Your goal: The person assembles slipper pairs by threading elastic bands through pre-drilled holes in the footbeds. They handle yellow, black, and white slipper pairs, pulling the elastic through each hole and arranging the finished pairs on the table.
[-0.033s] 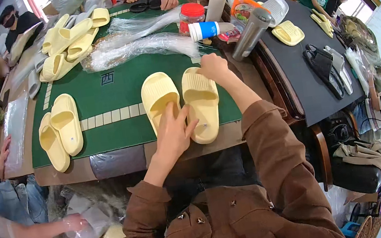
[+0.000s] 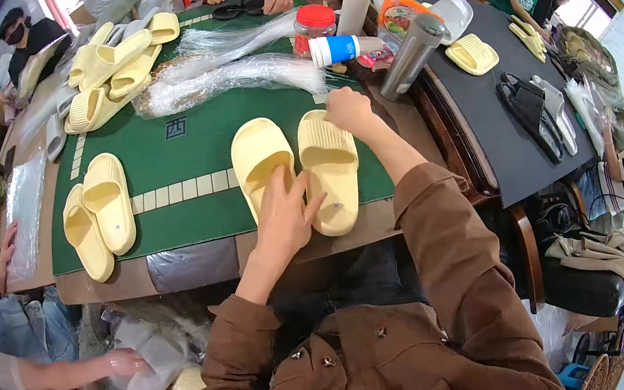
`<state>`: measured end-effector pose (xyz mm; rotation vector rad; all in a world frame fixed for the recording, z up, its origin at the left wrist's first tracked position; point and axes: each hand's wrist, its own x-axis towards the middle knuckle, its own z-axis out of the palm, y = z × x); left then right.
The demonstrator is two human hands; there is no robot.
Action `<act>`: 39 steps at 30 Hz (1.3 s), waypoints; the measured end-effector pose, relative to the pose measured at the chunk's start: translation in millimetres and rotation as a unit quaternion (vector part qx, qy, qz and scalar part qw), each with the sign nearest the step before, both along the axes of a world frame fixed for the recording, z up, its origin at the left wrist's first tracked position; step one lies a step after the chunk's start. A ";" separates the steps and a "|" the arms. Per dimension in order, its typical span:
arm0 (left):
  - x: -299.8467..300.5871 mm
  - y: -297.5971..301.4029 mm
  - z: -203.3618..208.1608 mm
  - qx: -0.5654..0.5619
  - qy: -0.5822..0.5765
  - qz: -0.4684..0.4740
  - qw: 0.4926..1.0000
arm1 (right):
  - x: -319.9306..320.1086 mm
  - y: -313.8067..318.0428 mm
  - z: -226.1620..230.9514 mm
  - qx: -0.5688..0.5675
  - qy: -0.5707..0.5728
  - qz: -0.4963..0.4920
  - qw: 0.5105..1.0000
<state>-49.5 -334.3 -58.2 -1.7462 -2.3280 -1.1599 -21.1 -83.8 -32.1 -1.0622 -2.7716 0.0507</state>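
Observation:
A pair of pale yellow slippers lies side by side in front of me on the green mat (image 2: 196,219), toes pointing away. My left hand (image 2: 280,214) has its fingers spread, some reaching into the opening of the left slipper (image 2: 260,142), the thumb stretched over the insole of the right slipper (image 2: 334,168). Its palm looks empty. At the far toe end of the right slipper, my right hand (image 2: 351,112) is closed, fingers curled by the ribbed strap. What it pinches is hidden. Bundles of clear plastic strands (image 2: 247,76) lie just beyond, their ends near my right hand.
Another yellow pair (image 2: 107,204) rests at left, with a slipper pile (image 2: 111,68) behind it. A red-lidded jar (image 2: 313,29), a paper cup (image 2: 339,49) and a steel flask (image 2: 413,53) stand at right. A co-worker's hand (image 2: 124,363) reaches over a bag at lower left.
My hands and the slippers look almost unchanged. The co-worker's hand at lower left has shifted slightly over the plastic.

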 end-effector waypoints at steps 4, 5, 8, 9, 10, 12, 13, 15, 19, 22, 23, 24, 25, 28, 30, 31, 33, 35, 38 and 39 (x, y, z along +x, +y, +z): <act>-8.8 11.8 -1.5 0.001 -0.018 -0.016 1.000 | 0.8 -1.7 -1.9 -0.032 0.053 0.034 0.997; -12.0 10.0 -3.9 -0.002 -0.020 -0.017 1.000 | -1.9 -10.7 4.8 -0.072 0.072 0.048 0.994; -8.6 9.4 1.6 -0.041 -0.042 -0.050 0.997 | -7.2 -18.5 8.9 -0.325 0.288 0.103 0.895; -7.1 9.1 1.4 -0.066 -0.043 -0.065 0.995 | -10.6 -24.6 13.5 -0.359 0.308 0.088 0.877; -2.7 7.8 -0.7 -0.055 -0.028 -0.063 0.996 | -14.2 -25.5 11.1 -0.366 0.306 0.096 0.874; 10.3 3.4 -5.0 -0.033 0.000 -0.059 0.998 | -19.4 -25.6 4.2 -0.380 0.301 0.111 0.868; 14.1 1.5 -4.7 -0.052 -0.009 -0.057 0.997 | -19.8 -25.1 0.7 -0.303 0.259 0.129 0.908; 13.0 1.9 -2.3 -0.045 -0.016 -0.062 0.997 | -22.9 -23.9 -2.5 -0.245 0.191 0.132 0.941; 7.5 2.2 -2.8 -0.035 -0.005 -0.074 0.997 | -31.1 -33.7 -0.3 -0.177 0.069 0.078 0.979; 7.9 2.6 -3.3 -0.044 0.012 -0.068 0.997 | -38.8 -37.5 -0.8 -0.132 0.005 0.060 0.989; 8.3 3.3 -3.7 -0.048 0.017 -0.065 0.997 | -39.7 -35.9 -3.9 -0.122 0.015 0.076 0.989; 8.4 4.1 -5.1 -0.039 0.019 -0.065 0.997 | -39.8 -34.8 -5.9 -0.113 0.022 0.093 0.989; 8.2 5.4 -6.6 -0.031 0.020 -0.065 0.997 | -38.7 -29.8 -5.5 -0.138 0.011 0.107 0.985; 10.5 4.9 -5.7 -0.016 0.023 -0.060 0.998 | -30.4 -24.4 -5.9 -0.154 0.099 0.163 0.970; 14.7 2.0 -0.8 -0.009 0.059 -0.035 0.998 | -24.9 -25.4 -1.8 -0.178 0.152 0.152 0.960; 18.6 -0.3 3.4 -0.004 0.094 -0.013 0.995 | -21.9 -26.9 2.2 -0.191 0.179 0.146 0.954; 26.0 -7.7 18.1 0.044 0.070 0.009 0.997 | -11.7 -25.2 12.7 -0.228 0.239 0.145 0.933; 14.8 -9.3 31.7 0.091 0.063 0.022 0.994 | -4.3 -33.2 17.3 -0.259 0.287 0.145 0.911; -20.0 15.6 48.3 0.156 0.006 0.047 0.987 | 6.5 -48.6 20.5 -0.278 0.344 0.146 0.885; -34.3 29.1 49.8 0.186 -0.003 0.059 0.981 | 6.3 -53.9 17.3 -0.282 0.365 0.150 0.874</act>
